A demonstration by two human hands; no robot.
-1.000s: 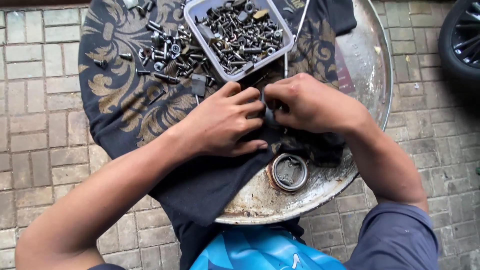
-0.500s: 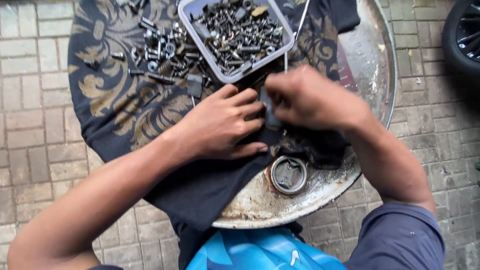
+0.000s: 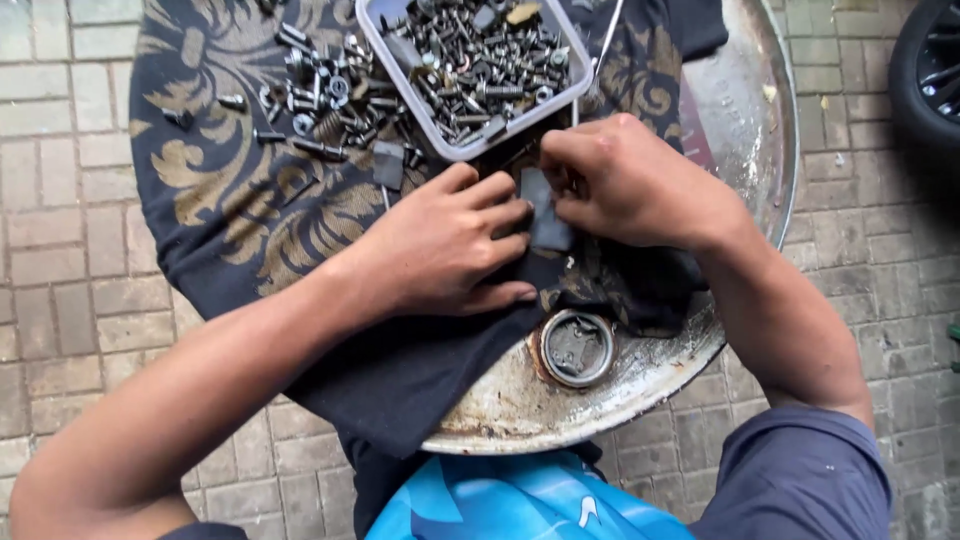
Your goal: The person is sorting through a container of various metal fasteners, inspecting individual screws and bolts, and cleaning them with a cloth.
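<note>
I read this as a sorting or pick-through step on small hardware: both hands work one dark flat piece that lies on the black gold-patterned cloth just below the tub. My left hand lies flat on the cloth, fingers together and stretched, tips touching the piece's left edge and pinning it. My right hand is curled over the piece's upper right, fingers bent and bunched; it looks like a pinch on the piece, but the fingertips are hidden under the knuckles, so I cannot tell for sure. The next move, as I judge it, calls for a firm pinch and a clean lift without dragging the cloth or nudging the tub. Containers: a clear plastic tub sits at the top, filled with mixed screws, bolts and nuts. A loose spread of similar hardware lies on the cloth just left of the tub. Everything rests on a big round metal tray, rusty at the near rim. A small round tin sits on the bare tray near me, something grey inside, contents unclear.
</note>
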